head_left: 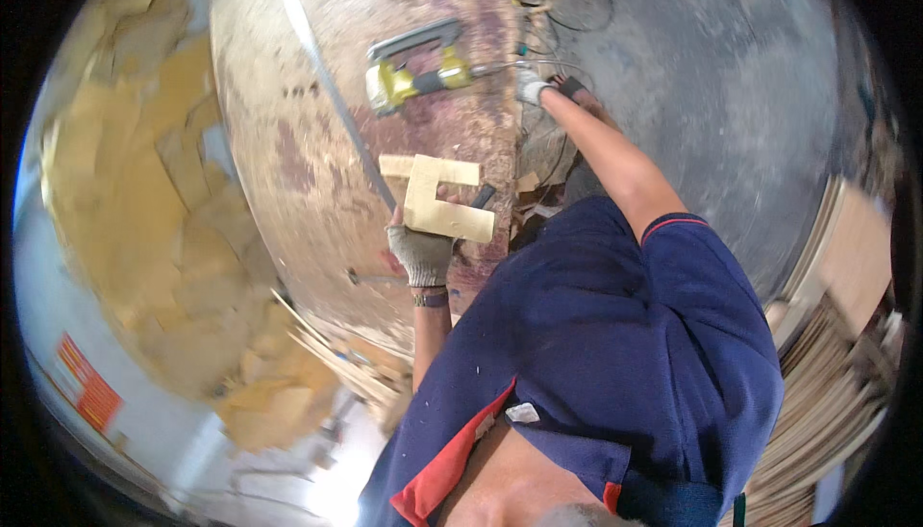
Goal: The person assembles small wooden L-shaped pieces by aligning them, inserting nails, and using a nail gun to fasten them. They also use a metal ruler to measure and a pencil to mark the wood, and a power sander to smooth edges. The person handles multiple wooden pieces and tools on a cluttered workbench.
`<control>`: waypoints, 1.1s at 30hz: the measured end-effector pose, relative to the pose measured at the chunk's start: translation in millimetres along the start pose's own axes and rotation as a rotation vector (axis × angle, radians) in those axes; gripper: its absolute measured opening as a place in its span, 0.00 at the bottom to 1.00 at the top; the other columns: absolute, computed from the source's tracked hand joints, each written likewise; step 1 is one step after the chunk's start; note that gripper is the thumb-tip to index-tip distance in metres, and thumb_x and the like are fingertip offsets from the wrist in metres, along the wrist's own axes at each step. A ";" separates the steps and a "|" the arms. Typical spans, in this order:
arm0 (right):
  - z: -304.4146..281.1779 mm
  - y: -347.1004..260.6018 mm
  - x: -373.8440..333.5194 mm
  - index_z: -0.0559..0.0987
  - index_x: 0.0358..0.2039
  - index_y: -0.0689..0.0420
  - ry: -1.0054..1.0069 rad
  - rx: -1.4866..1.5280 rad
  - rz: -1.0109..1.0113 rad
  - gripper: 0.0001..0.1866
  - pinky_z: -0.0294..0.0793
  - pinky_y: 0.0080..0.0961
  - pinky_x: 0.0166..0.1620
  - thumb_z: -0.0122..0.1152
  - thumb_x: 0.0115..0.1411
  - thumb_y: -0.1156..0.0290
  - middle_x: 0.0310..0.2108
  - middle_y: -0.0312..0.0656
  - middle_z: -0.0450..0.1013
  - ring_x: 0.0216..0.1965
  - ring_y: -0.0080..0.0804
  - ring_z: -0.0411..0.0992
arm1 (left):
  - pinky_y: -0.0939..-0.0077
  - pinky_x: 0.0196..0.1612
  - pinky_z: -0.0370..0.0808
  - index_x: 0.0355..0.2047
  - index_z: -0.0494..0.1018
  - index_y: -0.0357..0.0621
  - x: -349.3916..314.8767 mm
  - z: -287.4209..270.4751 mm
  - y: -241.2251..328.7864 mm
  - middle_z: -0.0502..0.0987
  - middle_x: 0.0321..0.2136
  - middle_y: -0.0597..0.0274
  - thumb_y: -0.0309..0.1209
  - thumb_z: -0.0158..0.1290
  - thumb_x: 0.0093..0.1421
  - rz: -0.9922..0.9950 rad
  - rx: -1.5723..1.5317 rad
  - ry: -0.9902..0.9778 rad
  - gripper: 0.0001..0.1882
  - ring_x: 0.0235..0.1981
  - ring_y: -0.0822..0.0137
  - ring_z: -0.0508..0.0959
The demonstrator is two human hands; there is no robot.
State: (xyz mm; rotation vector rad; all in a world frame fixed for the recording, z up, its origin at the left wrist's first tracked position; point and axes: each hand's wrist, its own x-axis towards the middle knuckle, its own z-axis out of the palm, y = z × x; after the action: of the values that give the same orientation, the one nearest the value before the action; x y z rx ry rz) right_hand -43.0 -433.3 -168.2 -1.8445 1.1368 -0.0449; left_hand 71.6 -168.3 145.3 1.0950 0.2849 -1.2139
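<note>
- Nearest was the person's dark blue shirt [615, 335], with red trim showing at the collar and sleeve.
- The left hand [421, 253], in a pale knitted glove, held a light wooden piece [421, 205]; its fingers were closed on the near end, mostly hidden behind it, so the exact grip could not be told.
- That piece was above the counter [298, 181], near its right edge, its square notch facing right.
- A short dark object [484, 196] showed just beside the notch, partly covered by the piece.
- The right hand [532, 87], also in a pale glove, was by the counter's right edge, close to the hose end of the power tool; its fingers were too small and blurred to tell how far open they were, or whether they held the hose.
- The yellow-green power tool [418, 80] lay on its side on the counter, beyond the wooden piece.
- A long metal strip [332, 85] ran slantwise across the counter, left of the tool.
- Dark cables [586, 27] lay looped on the grey floor [692, 75].
</note>
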 end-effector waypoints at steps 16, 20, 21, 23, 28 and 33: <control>-94.1 -148.0 -189.6 0.79 0.47 0.63 -0.697 0.454 0.061 0.15 0.77 0.21 0.30 0.54 0.73 0.64 0.27 0.39 0.77 0.26 0.23 0.76 | 0.39 0.74 0.43 0.62 0.71 0.51 -109.0 -77.6 -90.5 0.76 0.50 0.57 0.30 0.61 0.47 0.671 1.508 0.706 0.37 0.65 0.55 0.69; -52.0 -218.0 -208.1 0.78 0.51 0.64 -1.008 0.146 -0.258 0.16 0.77 0.21 0.33 0.55 0.72 0.64 0.31 0.37 0.77 0.30 0.20 0.75 | 0.32 0.73 0.40 0.64 0.70 0.53 -111.4 -79.3 -104.4 0.75 0.53 0.62 0.28 0.59 0.50 0.709 1.607 0.591 0.37 0.67 0.58 0.67; -41.2 -229.0 -210.7 0.79 0.50 0.64 -1.044 0.014 -0.399 0.14 0.77 0.21 0.33 0.57 0.71 0.67 0.30 0.37 0.77 0.30 0.19 0.75 | 0.31 0.73 0.39 0.65 0.69 0.54 -111.5 -81.0 -106.8 0.75 0.53 0.62 0.29 0.59 0.51 0.734 1.639 0.609 0.37 0.68 0.58 0.66; -21.7 -247.0 -213.1 0.79 0.50 0.65 -1.129 -0.047 -0.325 0.14 0.77 0.21 0.33 0.58 0.70 0.68 0.31 0.37 0.78 0.30 0.19 0.75 | 0.30 0.73 0.37 0.67 0.67 0.56 -113.4 -83.9 -112.6 0.74 0.56 0.62 0.31 0.61 0.52 0.702 1.701 0.648 0.39 0.69 0.57 0.65; 27.2 -269.9 -230.5 0.80 0.49 0.65 -1.026 0.129 -0.003 0.12 0.76 0.19 0.32 0.59 0.68 0.74 0.31 0.36 0.78 0.29 0.18 0.74 | 0.49 0.72 0.52 0.67 0.65 0.46 -114.1 -90.8 -132.4 0.71 0.59 0.51 0.31 0.57 0.62 0.775 0.909 1.240 0.32 0.65 0.53 0.68; 62.4 -279.3 -268.2 0.82 0.44 0.67 -1.221 0.011 -0.316 0.13 0.77 0.23 0.35 0.64 0.64 0.70 0.31 0.37 0.78 0.32 0.21 0.75 | 0.70 0.53 0.75 0.52 0.74 0.33 -113.4 -106.4 -156.4 0.79 0.47 0.53 0.41 0.52 0.72 0.711 -0.311 0.959 0.20 0.48 0.63 0.79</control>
State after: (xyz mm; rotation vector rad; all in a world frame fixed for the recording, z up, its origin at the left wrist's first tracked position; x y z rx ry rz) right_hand 23.0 -162.0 107.3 -1.5579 -0.0098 0.7813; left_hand -67.7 -6.3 90.3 1.2778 0.7080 0.0487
